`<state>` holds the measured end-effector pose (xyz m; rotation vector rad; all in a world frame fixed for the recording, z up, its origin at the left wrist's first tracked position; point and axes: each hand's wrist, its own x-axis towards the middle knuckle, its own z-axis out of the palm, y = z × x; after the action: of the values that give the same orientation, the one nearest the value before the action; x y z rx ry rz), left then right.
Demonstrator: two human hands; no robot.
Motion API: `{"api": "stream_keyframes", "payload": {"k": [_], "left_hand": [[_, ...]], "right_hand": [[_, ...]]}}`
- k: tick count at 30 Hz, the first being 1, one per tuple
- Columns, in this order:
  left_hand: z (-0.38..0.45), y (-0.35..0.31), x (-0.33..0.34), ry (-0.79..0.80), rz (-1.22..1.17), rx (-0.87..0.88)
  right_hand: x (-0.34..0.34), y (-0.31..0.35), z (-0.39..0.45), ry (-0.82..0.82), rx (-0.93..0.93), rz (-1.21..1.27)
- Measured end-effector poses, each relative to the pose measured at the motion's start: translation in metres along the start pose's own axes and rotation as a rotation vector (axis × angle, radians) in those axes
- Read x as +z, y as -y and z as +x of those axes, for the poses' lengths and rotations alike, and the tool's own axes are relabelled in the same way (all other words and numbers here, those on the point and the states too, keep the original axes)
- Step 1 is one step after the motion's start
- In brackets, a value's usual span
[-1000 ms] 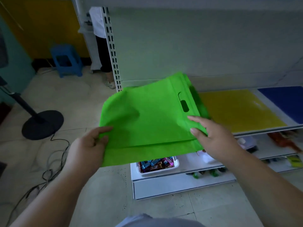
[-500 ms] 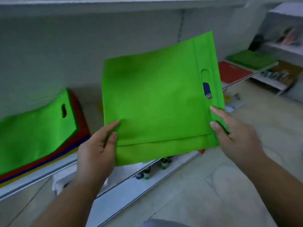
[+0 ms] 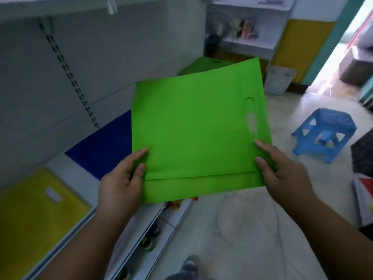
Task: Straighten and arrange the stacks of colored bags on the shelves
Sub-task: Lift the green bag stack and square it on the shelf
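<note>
Shelving (image 3: 66,168) runs along the nine o'clock side, carrying a yellow stack (image 3: 34,215) at eight o'clock and a blue stack (image 3: 103,148) just past it toward ten. At centre, the green bag (image 3: 193,128) is held flat in the air, clear of the shelf, its cut-out handle toward three o'clock. The left hand (image 3: 121,186) pinches its lower near corner, thumb on top; the right hand (image 3: 282,174) pinches the opposite corner the same way. Compared with a second ago, the view has swung rightward along the aisle, and a green stack (image 3: 201,65) now shows at twelve o'clock behind the bag, likely its destination. A blue stool (image 3: 323,132) stands on the floor at three o'clock.
</note>
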<state>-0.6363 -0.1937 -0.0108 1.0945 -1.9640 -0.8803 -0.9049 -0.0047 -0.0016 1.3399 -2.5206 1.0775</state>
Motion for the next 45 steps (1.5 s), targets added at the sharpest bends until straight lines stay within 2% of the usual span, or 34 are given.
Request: {"api": "stream_keyframes", "payload": {"k": [7,13,19,24,27,37,41,45], "left_hand": [[0.134,-0.054,0.117,0.157,-0.036,0.061],[0.209,-0.068,0.22,0.169,0.04,0.079],[0.282,-0.091,0.279,0.025,0.032,-0.114],[0.34,-0.095,0.302,-0.12,0.078,-0.238],[0.376,-0.084,0.316,-0.154,0.118,-0.306],[0.477,-0.097,0.376,-0.253,0.29,-0.346],[0.508,-0.1,0.424,-0.293,0.427,-0.36],[0.532,-0.112,0.474,-0.329,0.551,-0.518]], "right_hand": [[-0.02,-0.083,0.097,-0.072,0.214,-0.032],[-0.009,-0.172,0.183,-0.063,0.234,0.003],[0.013,-0.236,0.337,0.139,0.101,0.065],[0.052,-0.252,0.463,0.309,-0.064,0.134],[0.085,-0.259,0.522,0.39,-0.112,0.194],[0.141,-0.286,0.689,0.723,-0.194,0.289],[0.168,-0.306,0.754,0.77,-0.249,0.248],[0.2,-0.326,0.811,0.769,-0.34,0.17]]}}
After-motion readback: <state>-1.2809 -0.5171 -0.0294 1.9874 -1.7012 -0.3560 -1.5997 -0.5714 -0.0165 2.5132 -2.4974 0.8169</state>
